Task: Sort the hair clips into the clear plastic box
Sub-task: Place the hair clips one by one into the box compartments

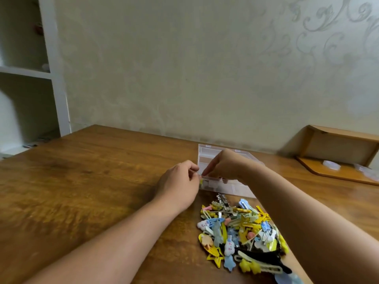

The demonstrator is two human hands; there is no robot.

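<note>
Now two hands (178, 185) (225, 165), one clear box (229, 186), one clip pile (242, 232)

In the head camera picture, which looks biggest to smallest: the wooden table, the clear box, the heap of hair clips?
1. wooden table, by far.
2. heap of hair clips.
3. clear box, though hands hide part of it, and the heap lies nearer the camera, so 2 and 3 are unsure.

Patterned wall (205, 68); white shelving (55, 78); wooden table (82, 181).
</note>
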